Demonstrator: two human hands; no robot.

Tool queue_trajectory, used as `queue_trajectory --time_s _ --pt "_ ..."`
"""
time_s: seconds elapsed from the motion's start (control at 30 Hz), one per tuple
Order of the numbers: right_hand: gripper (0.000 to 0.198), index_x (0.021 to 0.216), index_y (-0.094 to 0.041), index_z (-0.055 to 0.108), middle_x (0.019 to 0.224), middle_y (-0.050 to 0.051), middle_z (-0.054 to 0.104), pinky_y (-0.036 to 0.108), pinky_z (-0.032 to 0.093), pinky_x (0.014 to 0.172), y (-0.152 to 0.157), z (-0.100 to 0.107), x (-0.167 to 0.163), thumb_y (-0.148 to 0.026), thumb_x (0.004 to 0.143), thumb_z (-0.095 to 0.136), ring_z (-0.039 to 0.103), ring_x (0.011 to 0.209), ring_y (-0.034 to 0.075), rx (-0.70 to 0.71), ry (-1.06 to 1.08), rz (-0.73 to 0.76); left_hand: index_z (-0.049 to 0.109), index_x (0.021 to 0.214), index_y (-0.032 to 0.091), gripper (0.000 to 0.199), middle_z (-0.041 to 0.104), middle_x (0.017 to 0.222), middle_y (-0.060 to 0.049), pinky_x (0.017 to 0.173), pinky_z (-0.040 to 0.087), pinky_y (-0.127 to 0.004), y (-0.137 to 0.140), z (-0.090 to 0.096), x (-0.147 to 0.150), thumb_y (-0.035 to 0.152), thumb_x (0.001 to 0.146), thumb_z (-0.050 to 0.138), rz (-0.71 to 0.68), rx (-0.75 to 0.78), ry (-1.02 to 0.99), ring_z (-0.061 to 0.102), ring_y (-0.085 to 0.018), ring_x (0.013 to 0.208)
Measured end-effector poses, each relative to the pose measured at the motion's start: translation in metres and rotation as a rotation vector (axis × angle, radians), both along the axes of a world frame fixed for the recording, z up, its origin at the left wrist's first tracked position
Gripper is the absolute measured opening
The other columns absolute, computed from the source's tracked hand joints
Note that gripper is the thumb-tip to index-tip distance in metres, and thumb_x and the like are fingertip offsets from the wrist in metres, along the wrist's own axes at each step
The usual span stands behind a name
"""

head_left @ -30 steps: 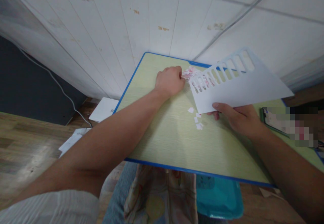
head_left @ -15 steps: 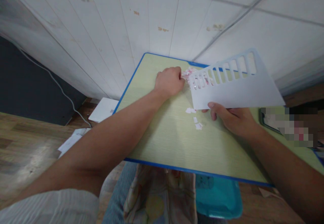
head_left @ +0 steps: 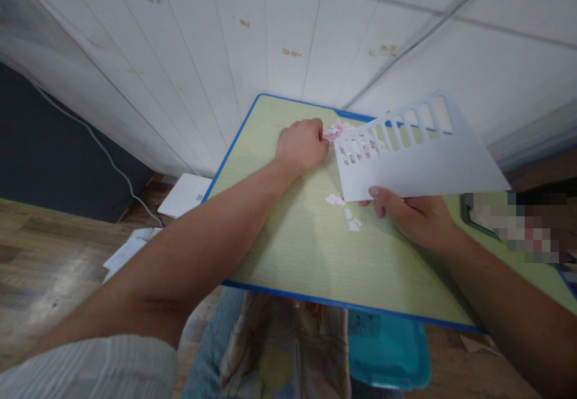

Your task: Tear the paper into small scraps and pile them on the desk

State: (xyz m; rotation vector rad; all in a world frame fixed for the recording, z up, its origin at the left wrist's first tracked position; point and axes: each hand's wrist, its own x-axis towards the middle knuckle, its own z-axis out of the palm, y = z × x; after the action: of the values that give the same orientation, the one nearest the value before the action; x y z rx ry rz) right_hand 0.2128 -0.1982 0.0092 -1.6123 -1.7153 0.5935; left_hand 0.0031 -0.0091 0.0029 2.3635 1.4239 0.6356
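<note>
My right hand [head_left: 412, 216] grips the lower edge of a white sheet [head_left: 424, 170], thumb on top and fingers underneath. A row of rounded slots, growing longer toward the right, is cut along the sheet's upper side. It is held tilted above the table, and paper scraps show through some of the slots. My left hand [head_left: 301, 145] rests curled on the tabletop, left of a heap of white and pink paper scraps [head_left: 338, 128]. Its fingertips are hidden, so whatever they may hold cannot be made out. Several small white pieces [head_left: 354, 225] lie nearer to me.
The blue-edged, yellow-green table [head_left: 288, 249] stands against a white plank wall [head_left: 288, 26]. A dark-rimmed device [head_left: 480, 222], partly blurred out, lies at the right. Below are a turquoise tub [head_left: 392, 351], a white flat box [head_left: 184, 194] and loose papers [head_left: 128, 252].
The white sheet has tipped slightly, its left end shifting a little left and toward me. My left hand stays in place.
</note>
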Motion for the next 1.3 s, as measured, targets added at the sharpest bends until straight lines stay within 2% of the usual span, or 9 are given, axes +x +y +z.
queue_trajectory --time_s 0.07,0.13,0.3,0.43,0.73,1.0,1.17,1.3 --pt "0.058 0.059 -0.031 0.065 0.069 0.003 0.077 0.037 0.059 0.062 -0.003 0.001 -0.001 -0.056 0.108 0.081 0.073 0.067 0.024 -0.029 -0.006 0.036 0.086 0.119 0.028 0.024 0.089 0.131 -0.014 0.112 0.060 -0.048 0.000 0.001 -0.001 0.034 0.108 0.067 -0.002 -0.023 0.001 0.079 -0.036 0.126" --pt "0.057 0.058 -0.031 0.066 0.069 0.003 0.077 0.038 0.060 0.062 -0.004 0.004 -0.002 -0.056 0.107 0.082 0.073 0.067 0.024 -0.040 0.001 0.060 0.086 0.120 0.027 0.024 0.089 0.130 -0.014 0.112 0.059 -0.048 0.000 0.002 -0.001 0.036 0.108 0.068 -0.006 -0.041 0.005 0.079 -0.036 0.125" --pt "0.058 0.056 -0.031 0.069 0.065 0.004 0.075 0.040 0.060 0.062 0.000 0.015 -0.001 -0.060 0.104 0.085 0.071 0.063 0.025 0.010 0.061 0.031 0.086 0.121 0.026 0.026 0.088 0.133 -0.014 0.114 0.059 -0.049 0.001 0.000 0.000 0.028 0.105 0.065 0.003 -0.024 -0.005 0.079 -0.036 0.127" --pt "0.059 0.056 -0.032 0.069 0.062 0.004 0.074 0.041 0.060 0.059 -0.001 0.013 -0.001 -0.065 0.102 0.087 0.070 0.059 0.026 -0.010 0.063 0.016 0.086 0.123 0.026 0.029 0.088 0.132 -0.015 0.114 0.059 -0.051 0.001 -0.001 0.000 0.027 0.104 0.064 -0.004 -0.027 -0.005 0.079 -0.036 0.126" --pt "0.044 0.065 -0.032 0.076 0.068 0.005 0.080 0.040 0.063 0.061 -0.013 0.010 -0.008 -0.054 0.100 0.092 0.075 0.063 0.027 -0.072 0.111 0.151 0.088 0.121 0.029 0.028 0.089 0.132 -0.012 0.115 0.060 -0.049 0.003 -0.002 0.000 0.028 0.105 0.065 0.010 -0.033 -0.007 0.078 -0.036 0.131" --pt "0.052 0.066 -0.032 0.077 0.070 0.005 0.081 0.042 0.063 0.059 -0.012 0.011 -0.012 -0.068 0.103 0.086 0.075 0.063 0.027 -0.068 0.116 0.079 0.088 0.121 0.028 0.026 0.089 0.131 -0.014 0.113 0.060 -0.049 0.001 0.002 0.000 0.031 0.106 0.068 0.007 -0.050 -0.007 0.079 -0.037 0.126" --pt "0.056 0.062 -0.032 0.072 0.071 0.005 0.081 0.039 0.060 0.057 -0.012 0.010 -0.016 -0.068 0.103 0.085 0.075 0.065 0.026 -0.105 0.075 0.119 0.088 0.121 0.028 0.025 0.089 0.130 -0.014 0.114 0.059 -0.049 0.001 0.002 0.000 0.035 0.107 0.069 0.011 -0.048 -0.011 0.079 -0.038 0.127" --pt "0.061 0.058 -0.031 0.068 0.073 0.006 0.082 0.040 0.059 0.057 -0.006 0.011 -0.011 -0.067 0.105 0.082 0.074 0.066 0.027 -0.076 0.018 0.098 0.088 0.122 0.028 0.027 0.090 0.129 -0.015 0.114 0.060 -0.049 0.000 0.000 0.000 0.042 0.108 0.071 0.007 -0.032 -0.024 0.078 -0.038 0.127"
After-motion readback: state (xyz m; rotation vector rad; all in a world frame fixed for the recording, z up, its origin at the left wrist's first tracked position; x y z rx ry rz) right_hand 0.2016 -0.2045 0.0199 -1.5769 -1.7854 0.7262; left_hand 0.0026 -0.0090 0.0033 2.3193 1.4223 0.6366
